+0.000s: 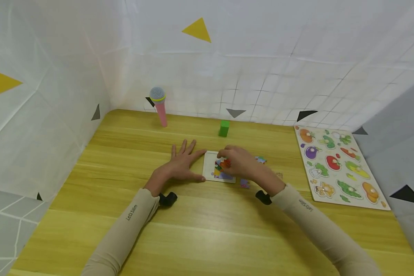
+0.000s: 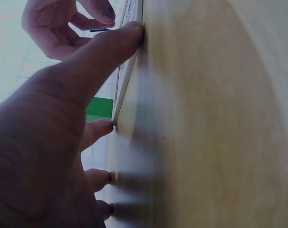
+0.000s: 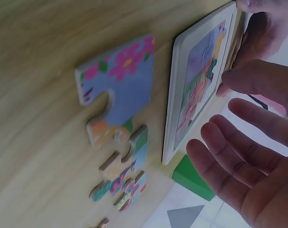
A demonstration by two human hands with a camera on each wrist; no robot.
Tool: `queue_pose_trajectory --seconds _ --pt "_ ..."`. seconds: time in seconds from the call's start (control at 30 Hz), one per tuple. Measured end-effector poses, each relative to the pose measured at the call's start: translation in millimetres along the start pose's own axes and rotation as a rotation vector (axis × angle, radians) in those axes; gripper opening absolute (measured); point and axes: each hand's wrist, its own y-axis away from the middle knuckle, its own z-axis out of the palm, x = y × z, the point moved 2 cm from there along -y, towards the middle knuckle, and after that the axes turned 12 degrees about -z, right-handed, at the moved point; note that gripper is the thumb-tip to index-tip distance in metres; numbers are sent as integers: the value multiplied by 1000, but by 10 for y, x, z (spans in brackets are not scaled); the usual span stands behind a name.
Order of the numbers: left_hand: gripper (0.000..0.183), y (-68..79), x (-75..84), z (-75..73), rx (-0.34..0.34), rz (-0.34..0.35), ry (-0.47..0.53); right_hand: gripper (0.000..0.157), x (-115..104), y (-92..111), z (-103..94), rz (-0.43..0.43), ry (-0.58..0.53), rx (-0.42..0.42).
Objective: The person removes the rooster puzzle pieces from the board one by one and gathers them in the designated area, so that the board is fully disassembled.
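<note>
A small white puzzle frame (image 1: 208, 159) lies on the table, partly filled with colourful jigsaw pieces (image 3: 195, 90). My left hand (image 1: 181, 165) is spread flat at its left side, with thumb and index fingertip against the frame's edge. Over the frame's right part, my right hand (image 1: 239, 163) hovers with its fingers bent loosely. In the right wrist view nothing shows between the thumb and the fingers. It hides part of the puzzle in the head view. Loose jigsaw pieces lie right of the frame, among them a blue one with pink flowers (image 3: 129, 90).
Behind the frame stands a green block (image 1: 224, 128), and a pink toy microphone (image 1: 160, 107) is at the back left. A vegetable peg board (image 1: 343, 168) lies at the right. White sheeting (image 1: 262, 69) encloses the table's back and sides.
</note>
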Motion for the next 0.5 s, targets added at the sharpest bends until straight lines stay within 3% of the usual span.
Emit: queue_pose_trajectory --seconds 0.5 --pt "102 -3 -6 1 -6 -4 -3 37 -22 -53 82 7 -29 -52"
